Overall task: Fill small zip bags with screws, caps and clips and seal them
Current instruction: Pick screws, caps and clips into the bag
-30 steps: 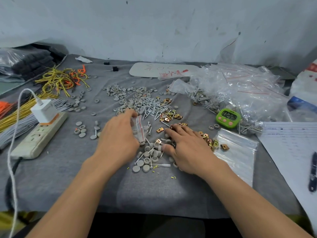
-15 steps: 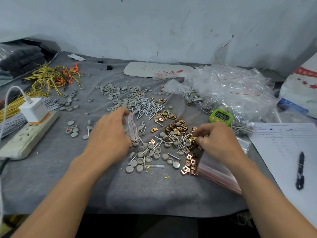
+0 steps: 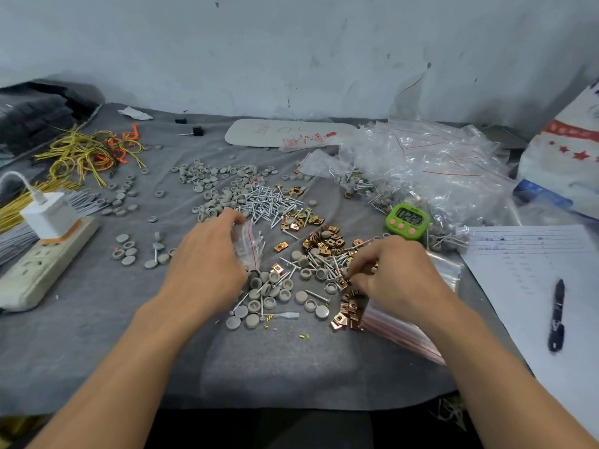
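"Where do things stand on the grey cloth-covered table (image 3: 97,335)?"

"Mid-fill, I'd judge. The heap of clear packed plastic bags (image 3: 437,170) lies at the far right, well apart from the work. The left hand (image 3: 207,264) curls round a small clear plastic zip bag with a red seal line (image 3: 249,244)."

"And the right hand (image 3: 398,273)?"

"Fingers bent, tips pinching into the brass-coloured square metal clips (image 3: 327,241) – one or several, too small to tell."

"Next?"

"Carry that pinch across to the bag – its mouth needs holding wide."
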A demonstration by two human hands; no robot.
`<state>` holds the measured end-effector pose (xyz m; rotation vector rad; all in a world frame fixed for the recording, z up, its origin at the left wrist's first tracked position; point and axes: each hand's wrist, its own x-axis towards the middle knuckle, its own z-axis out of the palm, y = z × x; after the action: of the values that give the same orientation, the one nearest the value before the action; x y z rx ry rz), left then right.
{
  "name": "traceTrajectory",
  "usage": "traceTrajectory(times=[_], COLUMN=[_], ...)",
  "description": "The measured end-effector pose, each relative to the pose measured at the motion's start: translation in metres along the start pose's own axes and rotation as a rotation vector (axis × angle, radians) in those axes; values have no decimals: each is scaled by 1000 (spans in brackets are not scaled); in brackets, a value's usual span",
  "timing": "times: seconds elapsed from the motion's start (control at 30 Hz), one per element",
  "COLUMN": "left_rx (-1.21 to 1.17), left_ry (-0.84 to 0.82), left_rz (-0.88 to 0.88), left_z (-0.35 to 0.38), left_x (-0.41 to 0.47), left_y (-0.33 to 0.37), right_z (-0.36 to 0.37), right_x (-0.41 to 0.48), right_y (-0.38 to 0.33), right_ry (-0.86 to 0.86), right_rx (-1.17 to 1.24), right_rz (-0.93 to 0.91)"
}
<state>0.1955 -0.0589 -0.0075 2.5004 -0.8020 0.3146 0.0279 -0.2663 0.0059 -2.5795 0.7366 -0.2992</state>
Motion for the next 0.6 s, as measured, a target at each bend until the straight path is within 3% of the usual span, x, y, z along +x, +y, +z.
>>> traceTrajectory(times=[0.1,0.43,0.6], left_rx=[0,-15,-40], left_ry=[-9,-29,-42], left_rz=[8,2,-11], left_z=[0,-4,-2], left_x=[2,-2,-4], left_y=[0,3,9], right_z=[5,14,13], right_x=[-10,-10,-7], right_y=[-6,-14,-24], right_ry=[-91,-92,25], right_rx=[-85,-49,467], right_rz=[-23,25,32])
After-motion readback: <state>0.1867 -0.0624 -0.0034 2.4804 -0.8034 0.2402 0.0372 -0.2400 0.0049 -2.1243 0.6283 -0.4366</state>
